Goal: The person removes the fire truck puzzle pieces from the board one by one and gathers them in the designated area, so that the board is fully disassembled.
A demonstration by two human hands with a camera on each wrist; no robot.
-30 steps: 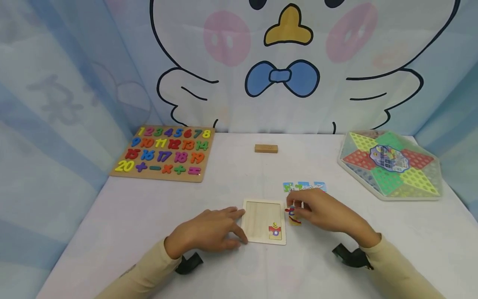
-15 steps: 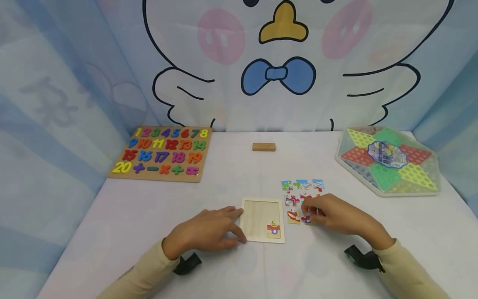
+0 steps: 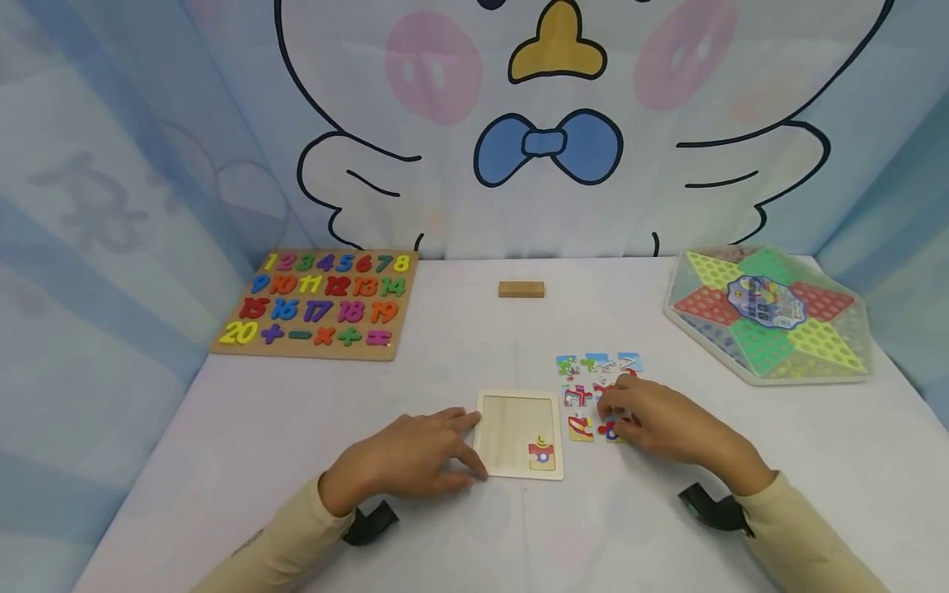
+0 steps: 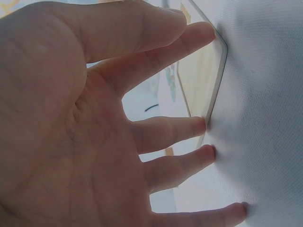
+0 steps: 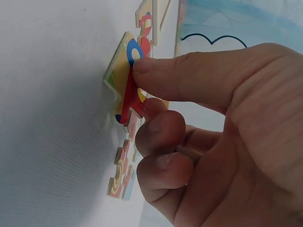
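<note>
My left hand rests at the left side of a shallow wooden puzzle tray, its outstretched fingertips touching the rim. In the left wrist view the fingers are spread, and nothing is held. One puzzle piece lies in the tray's lower right corner. Right of the tray, my right hand pinches a jigsaw piece by its edge, thumb on the printed face. This piece has a blue ring, red and yellow, and looks tilted. Other loose pieces lie in rows beside the hand, some hidden under it.
A number board lies at the back left. At the back centre sits a small wooden block. A hexagonal game box occupies the back right. A printed curtain hangs behind the white table.
My right hand has moved right from the piece nearest the tray, which now lies uncovered, to another piece that it pinches. The left hand keeps its place at the tray.
</note>
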